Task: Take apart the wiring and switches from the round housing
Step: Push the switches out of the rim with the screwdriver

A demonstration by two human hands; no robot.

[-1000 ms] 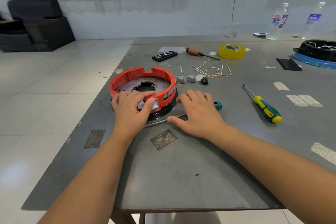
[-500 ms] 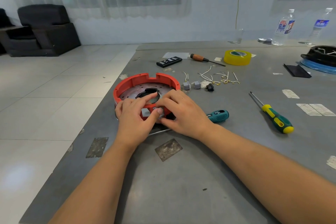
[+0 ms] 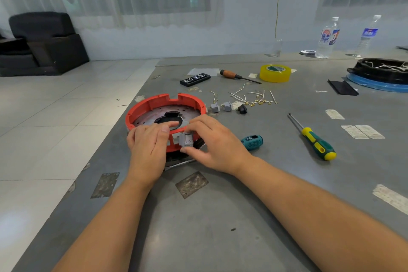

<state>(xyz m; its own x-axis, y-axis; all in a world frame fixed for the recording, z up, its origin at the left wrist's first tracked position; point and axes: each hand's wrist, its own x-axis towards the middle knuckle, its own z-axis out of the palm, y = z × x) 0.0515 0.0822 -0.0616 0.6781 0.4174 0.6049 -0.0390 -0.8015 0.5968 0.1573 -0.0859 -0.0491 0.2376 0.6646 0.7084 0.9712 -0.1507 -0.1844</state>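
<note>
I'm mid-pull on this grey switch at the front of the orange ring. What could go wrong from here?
1. The right hand pinches the grey switch with fingertips only; it may slip or pop out and drop.
2. The left hand alone steadies the orange ring, which sits near the table edge, so a hard tug might slide it off.
3. Any wires behind the switch are hidden; pulling could snag them.
</note>
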